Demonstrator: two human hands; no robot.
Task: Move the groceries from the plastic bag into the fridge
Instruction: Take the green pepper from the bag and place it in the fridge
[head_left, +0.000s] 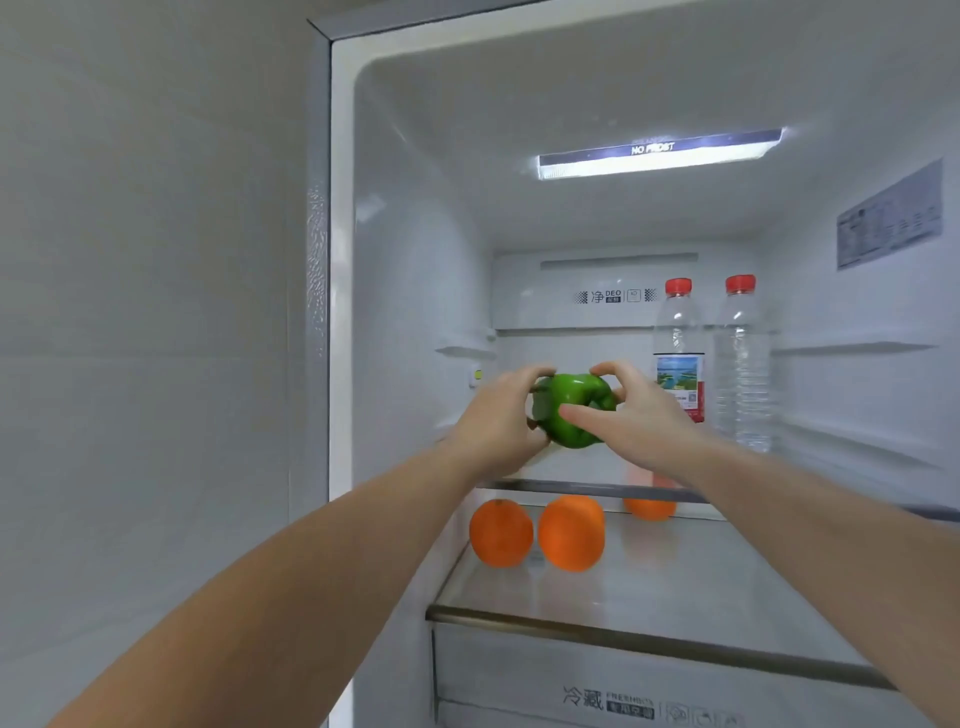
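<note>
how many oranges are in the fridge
3, all on the lower glass shelf: a left orange, a middle orange beside it, and a back orange partly hidden by the right forearm. Others may be hidden.

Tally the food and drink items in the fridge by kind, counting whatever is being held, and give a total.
Green pepper, held between the left hand and right hand: 1
Oranges, on the lower shelf: 3
Water bottles with red caps, on the upper shelf: 2
Total: 6
</note>
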